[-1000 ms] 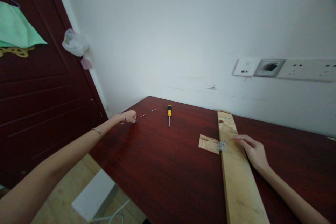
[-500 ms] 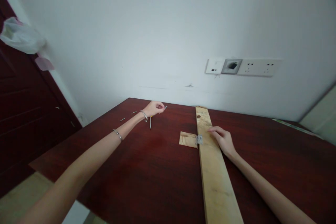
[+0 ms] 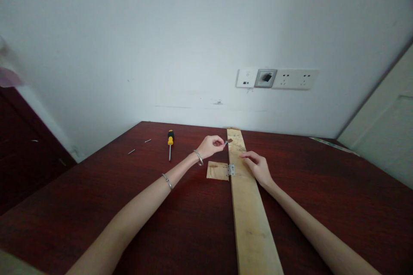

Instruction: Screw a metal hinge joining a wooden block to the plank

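Note:
My left hand point(image 3: 211, 146), with bracelets on its wrist and forearm, pinches a small metal screw point(image 3: 226, 143) close to the left edge of a long wooden plank point(image 3: 253, 219). Over the plank, my right hand point(image 3: 258, 167) has thumb and forefinger drawn together at the tips; whatever they may hold is too small to make out. A metal hinge point(image 3: 231, 169) lies across the joint between the plank and a short wooden piece point(image 3: 217, 170). The hinge is below and left of my right fingertips.
Left on the dark red table point(image 3: 180, 223) lie a yellow and black screwdriver point(image 3: 171, 141) and two thin metal pieces, one point(image 3: 147, 140) farther back than the other point(image 3: 131, 151). A white wall with a socket panel point(image 3: 295, 79) stands behind the table's far edge.
My left hand has moved right with the screw, from beside the screwdriver to the plank, leaving the screwdriver in full view. My right hand stays over the plank. The camera has turned right.

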`<action>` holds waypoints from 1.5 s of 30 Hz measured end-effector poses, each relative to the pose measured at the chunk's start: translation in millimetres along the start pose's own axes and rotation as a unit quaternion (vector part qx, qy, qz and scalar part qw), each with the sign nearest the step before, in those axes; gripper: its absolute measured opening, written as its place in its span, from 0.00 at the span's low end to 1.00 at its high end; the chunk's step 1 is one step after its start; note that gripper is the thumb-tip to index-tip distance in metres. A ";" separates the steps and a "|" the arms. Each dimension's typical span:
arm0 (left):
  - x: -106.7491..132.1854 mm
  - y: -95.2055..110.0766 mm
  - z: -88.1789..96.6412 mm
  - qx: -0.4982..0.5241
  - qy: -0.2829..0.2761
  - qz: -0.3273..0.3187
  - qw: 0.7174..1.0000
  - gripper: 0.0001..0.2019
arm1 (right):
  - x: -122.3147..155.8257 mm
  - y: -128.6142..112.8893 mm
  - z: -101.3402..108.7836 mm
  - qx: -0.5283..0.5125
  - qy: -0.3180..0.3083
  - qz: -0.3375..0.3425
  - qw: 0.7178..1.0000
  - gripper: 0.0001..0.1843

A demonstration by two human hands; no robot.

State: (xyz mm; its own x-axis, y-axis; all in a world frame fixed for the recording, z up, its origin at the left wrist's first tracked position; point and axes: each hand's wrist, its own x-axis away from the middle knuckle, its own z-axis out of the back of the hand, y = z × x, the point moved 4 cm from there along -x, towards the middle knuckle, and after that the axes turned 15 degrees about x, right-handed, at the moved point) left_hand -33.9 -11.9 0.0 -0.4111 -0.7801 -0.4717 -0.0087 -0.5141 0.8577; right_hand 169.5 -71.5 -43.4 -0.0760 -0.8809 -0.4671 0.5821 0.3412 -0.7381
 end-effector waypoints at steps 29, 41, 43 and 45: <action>13.5 12.8 -31.5 0.104 0.014 0.009 0.994 0.06 | -13.4 -47.1 8.8 -0.022 -0.013 0.056 0.998 0.11; 15.0 12.2 -38.2 0.082 -0.014 -0.001 0.997 0.03 | -11.9 -47.0 6.1 -0.030 -0.008 0.026 0.999 0.14; 15.0 10.6 -39.5 0.081 -0.022 -0.003 0.996 0.03 | -12.0 -46.0 5.7 -0.028 -0.008 0.021 0.999 0.15; 15.0 9.9 -40.6 0.085 -0.033 -0.006 0.996 0.04 | -12.5 -44.2 5.2 -0.027 -0.013 0.017 0.999 0.16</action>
State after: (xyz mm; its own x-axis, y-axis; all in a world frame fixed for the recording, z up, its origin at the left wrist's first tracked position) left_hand -3.1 -43.2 -6.9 -0.4690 -0.7463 -0.4723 -0.1654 -0.4511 0.8770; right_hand 148.9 -77.3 -2.3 -0.0367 -0.8766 -0.4798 0.5393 0.3869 -0.7480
